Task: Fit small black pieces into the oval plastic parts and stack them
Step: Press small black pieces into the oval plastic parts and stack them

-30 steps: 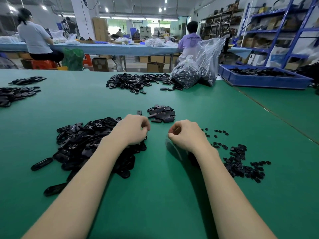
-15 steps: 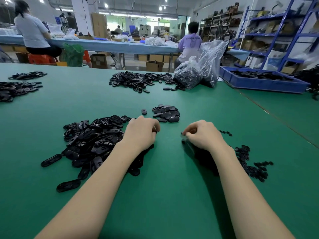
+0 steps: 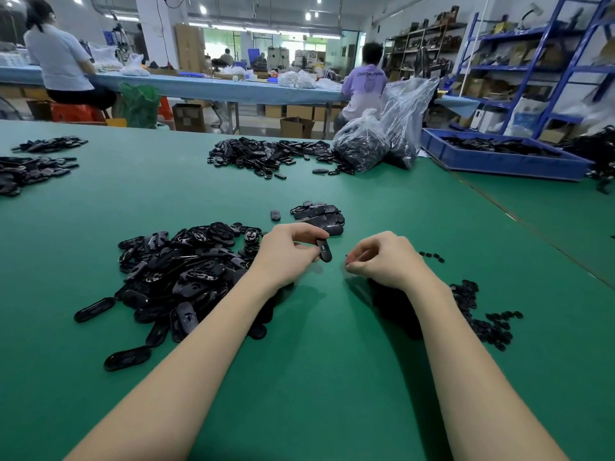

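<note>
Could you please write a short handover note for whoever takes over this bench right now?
Left hand pinches one black oval plastic part above the green table mat.
Right hand is curled, fingertips together; whether it holds a small piece cannot be seen.
Big heap of unfitted oval parts lies left; scattered small black pieces lie right; a small stack of oval parts sits just beyond the hands.
Done: that small stack, apparently. Left: fit this part, stack it, work through the heap.

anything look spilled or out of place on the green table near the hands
Nothing stands out. The oval parts lie in a loose heap left of the left hand, which holds one oval part. The small black pieces are scattered by the right hand, and one stray part sits beside the finished stack.
</note>
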Tool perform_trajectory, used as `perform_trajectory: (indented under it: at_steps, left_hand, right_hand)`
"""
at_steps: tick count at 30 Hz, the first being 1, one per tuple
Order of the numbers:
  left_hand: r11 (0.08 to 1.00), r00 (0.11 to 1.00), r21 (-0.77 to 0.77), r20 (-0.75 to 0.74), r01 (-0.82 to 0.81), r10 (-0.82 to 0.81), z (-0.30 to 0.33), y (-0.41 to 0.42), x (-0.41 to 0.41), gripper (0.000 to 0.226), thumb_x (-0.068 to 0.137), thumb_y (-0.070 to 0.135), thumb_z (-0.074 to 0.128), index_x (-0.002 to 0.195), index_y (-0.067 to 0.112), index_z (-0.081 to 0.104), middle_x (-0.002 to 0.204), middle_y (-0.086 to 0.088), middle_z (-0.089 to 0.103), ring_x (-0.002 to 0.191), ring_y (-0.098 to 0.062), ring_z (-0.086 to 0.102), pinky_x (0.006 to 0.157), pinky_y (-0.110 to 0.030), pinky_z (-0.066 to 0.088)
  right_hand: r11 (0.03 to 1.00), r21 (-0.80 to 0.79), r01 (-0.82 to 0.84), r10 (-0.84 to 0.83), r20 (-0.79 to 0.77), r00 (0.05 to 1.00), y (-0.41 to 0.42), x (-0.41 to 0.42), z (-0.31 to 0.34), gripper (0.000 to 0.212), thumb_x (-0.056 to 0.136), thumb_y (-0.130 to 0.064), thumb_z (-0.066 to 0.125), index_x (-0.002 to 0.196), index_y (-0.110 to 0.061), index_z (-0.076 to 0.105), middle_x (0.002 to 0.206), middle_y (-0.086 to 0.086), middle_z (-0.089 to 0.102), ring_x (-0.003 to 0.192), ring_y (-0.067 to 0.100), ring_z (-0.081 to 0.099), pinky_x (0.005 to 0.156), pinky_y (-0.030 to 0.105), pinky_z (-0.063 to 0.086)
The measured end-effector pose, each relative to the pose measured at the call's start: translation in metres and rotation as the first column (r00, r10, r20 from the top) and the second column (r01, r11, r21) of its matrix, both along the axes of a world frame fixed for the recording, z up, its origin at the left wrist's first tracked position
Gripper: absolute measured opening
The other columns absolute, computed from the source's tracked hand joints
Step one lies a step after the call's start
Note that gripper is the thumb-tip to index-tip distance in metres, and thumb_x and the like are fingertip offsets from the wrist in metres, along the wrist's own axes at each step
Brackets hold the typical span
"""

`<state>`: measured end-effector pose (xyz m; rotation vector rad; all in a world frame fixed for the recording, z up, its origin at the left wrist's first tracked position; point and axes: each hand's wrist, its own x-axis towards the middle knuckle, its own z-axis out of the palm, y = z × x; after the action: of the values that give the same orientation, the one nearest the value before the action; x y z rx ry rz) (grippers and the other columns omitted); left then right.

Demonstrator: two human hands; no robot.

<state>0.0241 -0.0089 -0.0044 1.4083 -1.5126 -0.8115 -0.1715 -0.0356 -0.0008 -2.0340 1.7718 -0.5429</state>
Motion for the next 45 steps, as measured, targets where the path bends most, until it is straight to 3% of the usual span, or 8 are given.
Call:
perform_trajectory:
  at_steps: [3, 9, 18, 24, 30, 38, 42, 45]
  left_hand:
    - [0.999, 0.996, 0.026, -0.091, 0.028, -0.025, -0.003, -0.001, 0.0, 0.028, 0.084, 0.001, 0.068, 0.099, 0.023, 0.076, 0.092, 0.002, 0.078, 0.085, -0.018, 0.076, 0.095, -0.041, 0.057]
    - [0.999, 0.99, 0.029, -0.142, 0.023, -0.019, -0.006, -0.002, -0.001, 0.025, 0.082, 0.002, 0.073, 0.093, 0.023, 0.076, 0.091, -0.001, 0.078, 0.084, -0.022, 0.076, 0.094, -0.046, 0.057]
    - [0.999, 0.977, 0.035, -0.213, 0.008, 0.0, -0.006, 0.0, -0.001, 0.032, 0.078, -0.004, 0.072, 0.097, 0.022, 0.075, 0.078, 0.002, 0.073, 0.077, -0.017, 0.074, 0.09, -0.035, 0.058]
    - [0.997, 0.963, 0.076, -0.269, 0.013, 0.008, -0.006, -0.002, 0.0, 0.026, 0.079, 0.001, 0.076, 0.099, 0.016, 0.068, 0.083, -0.004, 0.078, 0.076, -0.017, 0.073, 0.088, -0.034, 0.058]
    - [0.991, 0.961, 0.128, -0.272, -0.024, 0.058, -0.01, -0.005, 0.001, 0.023, 0.08, 0.004, 0.071, 0.092, 0.02, 0.061, 0.069, 0.005, 0.066, 0.053, -0.009, 0.055, 0.067, -0.025, 0.048]
    - [0.991, 0.832, 0.133, -0.551, 0.016, 0.06, -0.014, -0.006, -0.011, 0.022, 0.082, -0.013, 0.065, 0.08, 0.008, 0.059, 0.071, -0.01, 0.071, 0.066, -0.02, 0.067, 0.079, -0.029, 0.059]
    - [0.994, 0.829, 0.097, -0.559, 0.059, 0.005, -0.012, -0.005, -0.011, 0.032, 0.085, -0.013, 0.064, 0.103, 0.014, 0.066, 0.078, -0.007, 0.075, 0.073, -0.018, 0.072, 0.081, -0.026, 0.061]
    - [0.995, 0.849, 0.086, -0.528, 0.055, -0.001, -0.011, -0.005, -0.012, 0.023, 0.091, -0.003, 0.065, 0.099, 0.018, 0.071, 0.081, -0.005, 0.075, 0.074, -0.011, 0.071, 0.071, -0.02, 0.058]
  right_hand:
    - [0.999, -0.037, -0.032, 0.04, 0.23, 0.972, 0.001, 0.001, 0.002, 0.007, 0.078, -0.033, 0.08, 0.076, -0.039, 0.078, 0.073, -0.019, 0.074, 0.078, -0.001, 0.067, 0.075, 0.026, 0.052]
    - [0.994, -0.044, -0.097, 0.106, 0.467, 0.878, 0.003, 0.009, 0.003, 0.008, 0.083, -0.026, 0.081, 0.081, -0.034, 0.08, 0.073, -0.012, 0.075, 0.069, -0.001, 0.063, 0.067, 0.019, 0.046]
    - [0.996, -0.032, -0.089, 0.091, 0.565, 0.82, 0.002, 0.017, -0.002, 0.01, 0.085, -0.015, 0.08, 0.09, -0.023, 0.08, 0.07, -0.011, 0.073, 0.059, -0.002, 0.059, 0.063, 0.016, 0.042]
    - [0.998, 0.001, -0.063, 0.048, 0.635, 0.771, 0.002, 0.016, 0.001, 0.005, 0.086, -0.017, 0.079, 0.087, -0.021, 0.08, 0.078, -0.007, 0.078, 0.057, 0.002, 0.06, 0.055, 0.008, 0.043]
    - [0.996, 0.061, -0.063, 0.009, 0.647, 0.763, 0.002, 0.016, 0.002, 0.006, 0.086, -0.022, 0.078, 0.091, -0.02, 0.078, 0.089, -0.002, 0.079, 0.062, 0.005, 0.06, 0.054, 0.012, 0.043]
    - [0.984, 0.143, -0.105, -0.025, 0.697, 0.716, 0.005, 0.018, 0.004, 0.009, 0.085, -0.019, 0.08, 0.092, -0.02, 0.075, 0.08, -0.007, 0.076, 0.073, 0.006, 0.072, 0.063, 0.016, 0.049]
    - [0.978, 0.19, -0.084, -0.086, 0.74, 0.667, 0.006, 0.017, 0.004, 0.01, 0.085, -0.02, 0.079, 0.095, -0.021, 0.076, 0.097, 0.003, 0.08, 0.083, 0.008, 0.075, 0.077, 0.027, 0.045]
    - [0.963, 0.253, -0.097, -0.136, 0.76, 0.635, 0.006, 0.019, 0.003, 0.01, 0.088, -0.021, 0.078, 0.097, -0.022, 0.075, 0.101, 0.002, 0.08, 0.088, 0.01, 0.074, 0.081, 0.027, 0.045]
